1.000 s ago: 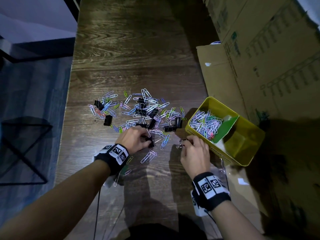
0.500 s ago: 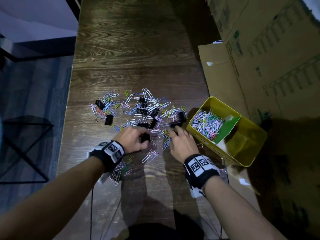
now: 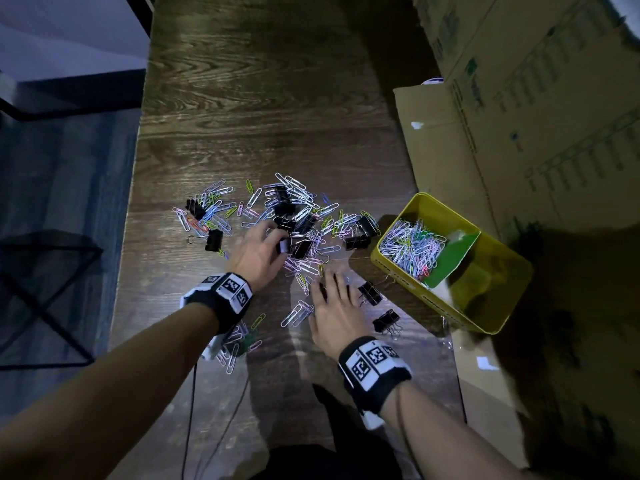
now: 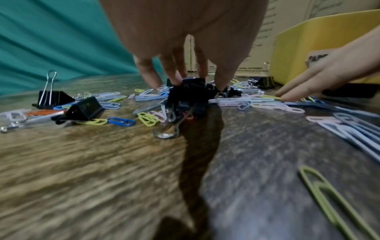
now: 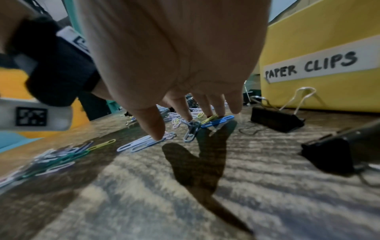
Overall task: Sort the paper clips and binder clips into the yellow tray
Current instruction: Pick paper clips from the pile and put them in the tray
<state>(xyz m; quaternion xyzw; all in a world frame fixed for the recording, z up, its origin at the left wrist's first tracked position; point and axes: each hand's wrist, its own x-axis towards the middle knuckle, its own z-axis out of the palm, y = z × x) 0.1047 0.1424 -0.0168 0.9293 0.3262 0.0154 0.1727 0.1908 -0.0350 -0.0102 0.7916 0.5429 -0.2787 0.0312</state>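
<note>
A scatter of coloured paper clips (image 3: 304, 209) and black binder clips lies mid-table. My left hand (image 3: 280, 244) reaches into it, and its fingertips (image 4: 222, 84) grip a cluster of black binder clips (image 4: 191, 92). My right hand (image 3: 332, 292) lies nearer me with straight, spread fingers, whose tips (image 5: 156, 134) touch loose paper clips, among them a blue one (image 5: 218, 121). Two binder clips (image 3: 370, 293) (image 3: 386, 320) sit between that hand and the yellow tray (image 3: 408, 289). The tray's left compartment holds paper clips (image 3: 412, 247), bounded by a green divider (image 3: 453, 258). Its wall carries a "PAPER CLIPS" label (image 5: 308, 65).
Cardboard boxes (image 3: 519, 116) stand along the right, and a flat flap (image 3: 433, 150) lies behind the tray. More binder clips (image 3: 213, 240) sit at the pile's left end. Stray paper clips (image 3: 239, 341) lie under my left wrist. The table's left edge (image 3: 135, 202) drops to the floor.
My left hand went forward into the pile and closed on binder clips. My right hand drew back from the pile and flattened onto paper clips; two binder clips now show beside it.
</note>
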